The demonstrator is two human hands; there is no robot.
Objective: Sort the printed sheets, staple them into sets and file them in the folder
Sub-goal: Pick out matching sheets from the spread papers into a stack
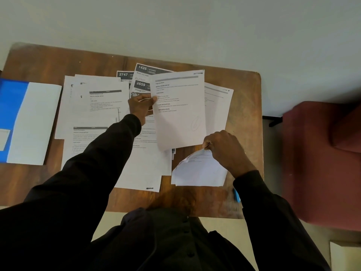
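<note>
Several printed sheets [93,106] lie spread over the wooden table [39,63]. My left hand [141,107] pinches the left edge of one printed sheet [180,114] and holds it lifted above the others. My right hand [224,149] pinches the top corner of a small bundle of sheets [199,171] near the table's front right. An open blue folder [11,114] with a white sheet [33,124] on it lies at the left edge. A small blue object [237,195], possibly the stapler, sits by my right forearm.
Cards with dark headers and large numbers [144,75] lie at the back of the table under the papers. Another sheet [216,108] lies at the right. A dark red armchair [322,163] stands right of the table. A pale wall lies behind.
</note>
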